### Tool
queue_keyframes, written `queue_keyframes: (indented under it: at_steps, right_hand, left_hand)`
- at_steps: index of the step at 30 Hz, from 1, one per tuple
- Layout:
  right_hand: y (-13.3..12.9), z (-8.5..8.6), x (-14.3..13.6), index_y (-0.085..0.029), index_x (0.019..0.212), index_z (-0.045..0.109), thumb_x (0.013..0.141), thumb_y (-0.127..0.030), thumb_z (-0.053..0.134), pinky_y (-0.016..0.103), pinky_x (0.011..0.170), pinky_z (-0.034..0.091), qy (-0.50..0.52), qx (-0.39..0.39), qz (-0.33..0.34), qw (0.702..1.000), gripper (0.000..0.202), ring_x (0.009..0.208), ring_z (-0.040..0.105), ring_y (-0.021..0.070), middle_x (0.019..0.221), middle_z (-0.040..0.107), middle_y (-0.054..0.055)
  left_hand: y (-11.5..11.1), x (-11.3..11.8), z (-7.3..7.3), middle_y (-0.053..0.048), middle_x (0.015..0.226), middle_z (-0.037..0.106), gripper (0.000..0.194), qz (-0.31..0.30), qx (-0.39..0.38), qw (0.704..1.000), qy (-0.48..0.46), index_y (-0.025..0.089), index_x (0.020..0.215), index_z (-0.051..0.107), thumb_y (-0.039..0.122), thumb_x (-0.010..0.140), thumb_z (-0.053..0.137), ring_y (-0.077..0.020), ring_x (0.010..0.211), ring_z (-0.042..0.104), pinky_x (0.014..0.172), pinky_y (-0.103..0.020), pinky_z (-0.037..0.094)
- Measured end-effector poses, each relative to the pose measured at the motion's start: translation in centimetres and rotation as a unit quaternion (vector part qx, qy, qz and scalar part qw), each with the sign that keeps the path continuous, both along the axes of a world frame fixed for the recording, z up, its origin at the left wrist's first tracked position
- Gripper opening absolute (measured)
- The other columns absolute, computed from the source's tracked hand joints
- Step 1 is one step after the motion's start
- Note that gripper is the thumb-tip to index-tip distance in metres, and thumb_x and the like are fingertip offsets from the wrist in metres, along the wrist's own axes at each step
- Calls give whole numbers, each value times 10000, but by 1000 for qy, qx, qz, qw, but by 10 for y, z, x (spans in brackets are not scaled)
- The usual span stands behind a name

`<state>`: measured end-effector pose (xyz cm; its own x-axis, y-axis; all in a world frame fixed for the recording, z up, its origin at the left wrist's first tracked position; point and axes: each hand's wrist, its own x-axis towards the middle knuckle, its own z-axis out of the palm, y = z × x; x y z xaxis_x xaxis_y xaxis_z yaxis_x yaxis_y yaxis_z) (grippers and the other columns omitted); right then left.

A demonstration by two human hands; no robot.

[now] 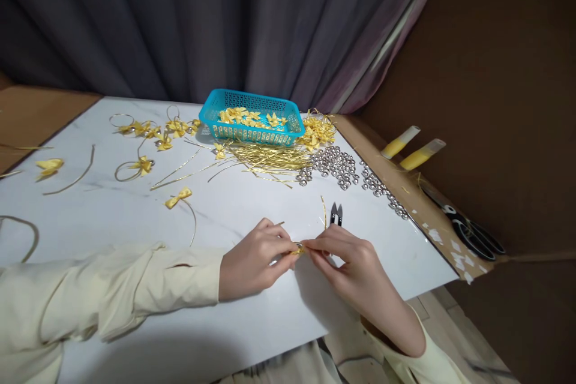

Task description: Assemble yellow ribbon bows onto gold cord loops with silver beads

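Near the front of the white board [148,222], my left hand [261,255] pinches a small yellow bow [297,251], with a bit of wire end showing above the fingers. My right hand [348,255] meets it from the right, thumb and forefinger closed at the bow's edge; what exactly these fingertips grip is too small to tell. Just behind my right hand lie black thread snips [336,214] and a short gold wire [323,211]. A yellow bow with a wire [179,197] rests left of my hands.
A teal basket [252,135] holds yellow bows. In front of it lie gold wires [270,158] and silver rings [337,165]. More bows with wire loops [141,165] sit at left. Black scissors [472,240] and two yellow-filled tubes [422,155] are at the right edge.
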<state>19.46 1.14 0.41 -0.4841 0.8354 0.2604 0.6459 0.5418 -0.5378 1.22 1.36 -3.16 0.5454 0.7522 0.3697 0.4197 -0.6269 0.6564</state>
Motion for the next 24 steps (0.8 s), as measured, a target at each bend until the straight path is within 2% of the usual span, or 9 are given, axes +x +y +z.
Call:
queue_keyframes:
  at_steps: [8,15,20,24]
  right_hand:
    - [13,12,5,-189,815,710,828,-126,482,252,573,431,-42,-41,69,996,236,656,568,155,631,639,44]
    - [25,18,5,-199,768,712,808,-86,506,241,582,417,-79,-73,132,985,238,656,567,146,657,667,34]
    - [29,23,4,-199,773,715,786,-53,516,230,578,415,-91,-93,140,982,247,646,563,140,659,666,25]
    - [24,25,3,-201,745,716,789,-73,515,239,573,412,-98,-75,123,985,243,642,557,147,632,652,32]
  left_hand:
    - [0,1,4,-23,731,654,221,-13,1,1000,-6,161,700,624,158,866,478,-130,756,576,759,-271,399]
    - [0,1,2,-31,731,658,187,-28,-1,999,-20,149,733,635,133,855,494,-137,776,583,754,-272,392]
    - [1,1,1,-34,737,659,178,-27,-13,999,-16,150,741,643,131,849,503,-141,777,581,754,-275,389]
    - [1,1,1,-24,738,661,184,-22,-23,999,-14,156,722,637,136,849,506,-136,776,580,761,-276,388]
